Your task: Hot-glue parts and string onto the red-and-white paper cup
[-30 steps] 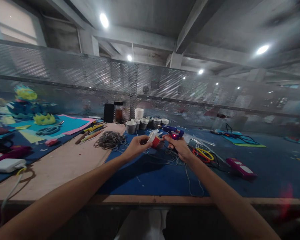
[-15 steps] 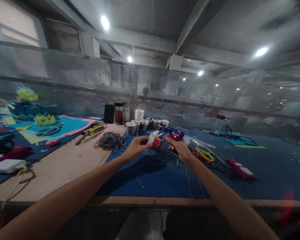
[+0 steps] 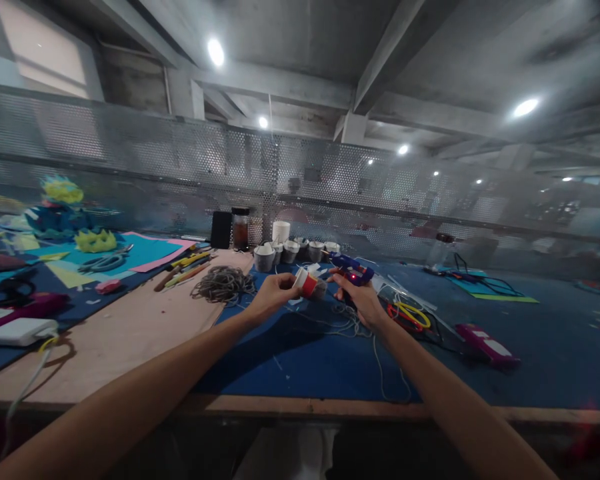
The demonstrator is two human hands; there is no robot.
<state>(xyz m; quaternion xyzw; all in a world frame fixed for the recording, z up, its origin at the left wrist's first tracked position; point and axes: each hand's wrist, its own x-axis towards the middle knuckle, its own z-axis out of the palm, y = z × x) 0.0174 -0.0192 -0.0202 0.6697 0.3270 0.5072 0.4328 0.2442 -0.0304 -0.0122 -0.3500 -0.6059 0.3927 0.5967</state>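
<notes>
My left hand (image 3: 274, 295) is closed around a small paper cup (image 3: 309, 287), tipped on its side above the blue mat. The cup shows a white rim and a red band; its other end looks grey, too blurred to make out fully. In my right hand (image 3: 364, 301) is a blue glue gun (image 3: 351, 265) with a red light glowing on it. The gun's nozzle points left and away, above and beyond the cup. Loose grey cord (image 3: 347, 323) lies on the mat beneath my hands.
Several grey-wrapped cups (image 3: 265, 258) and a stack of white cups (image 3: 281, 231) stand ahead. A coil of grey cord (image 3: 223, 285), knives (image 3: 185, 269) and pliers (image 3: 105, 260) lie left. Right are a yellow cable loop (image 3: 415, 313) and a purple box (image 3: 487, 345).
The view has shifted slightly. Both hands keep their hold on the cup and the glue gun, with the cup turned a little.
</notes>
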